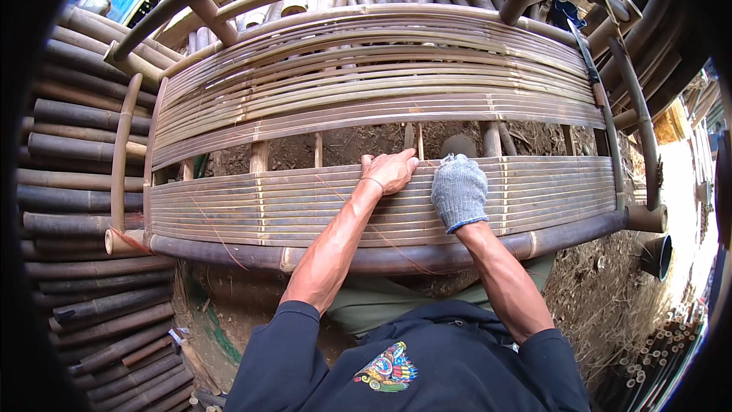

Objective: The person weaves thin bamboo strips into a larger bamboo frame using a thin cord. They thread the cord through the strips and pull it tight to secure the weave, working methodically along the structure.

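Observation:
A bamboo bench frame stands in front of me, its seat made of thin flat bamboo slats (pixel 252 202) laid side by side over a thick front pole (pixel 229 252). My bare left hand (pixel 390 171) grips the far edge of the seat slats, fingers curled over it. My right hand (pixel 459 191), in a grey knitted glove, presses down on the slats right beside it, fingers bent at the same far edge. A thin reddish string (pixel 381 233) runs across the slats below my left hand. Whether the gloved hand holds anything is hidden.
The curved slatted backrest (pixel 366 84) rises behind the seat, framed by bent bamboo poles (pixel 633 99). A stack of dark bamboo poles (pixel 84 183) lies at the left, and more pole ends (pixel 663 351) at the lower right. Bare earth (pixel 595 290) shows under the bench.

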Demonstrator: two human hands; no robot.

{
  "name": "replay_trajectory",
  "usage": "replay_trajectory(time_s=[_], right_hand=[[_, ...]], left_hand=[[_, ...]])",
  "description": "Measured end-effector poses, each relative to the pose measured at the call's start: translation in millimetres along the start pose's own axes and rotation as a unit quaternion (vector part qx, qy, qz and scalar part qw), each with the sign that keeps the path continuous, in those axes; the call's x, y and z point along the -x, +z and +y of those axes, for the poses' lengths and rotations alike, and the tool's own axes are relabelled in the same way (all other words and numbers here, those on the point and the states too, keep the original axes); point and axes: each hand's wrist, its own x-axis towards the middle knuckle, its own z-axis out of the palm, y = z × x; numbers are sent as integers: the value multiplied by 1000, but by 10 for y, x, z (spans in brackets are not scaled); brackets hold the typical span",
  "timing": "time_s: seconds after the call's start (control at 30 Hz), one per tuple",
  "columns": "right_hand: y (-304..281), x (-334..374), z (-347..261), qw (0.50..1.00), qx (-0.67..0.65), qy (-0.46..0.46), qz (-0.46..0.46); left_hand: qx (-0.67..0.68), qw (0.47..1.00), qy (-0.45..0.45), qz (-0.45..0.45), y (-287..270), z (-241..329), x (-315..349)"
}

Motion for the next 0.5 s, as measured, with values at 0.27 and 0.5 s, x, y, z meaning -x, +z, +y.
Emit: replay_trajectory(time_s=[0.27, 0.5], right_hand=[[-414, -71, 542, 912, -296, -50, -281], [-1178, -639, 511, 641, -751, -115, -111]], left_hand=[[40, 993, -33, -111, -123, 8, -123], [29, 991, -19, -131, -144, 1, -153]])
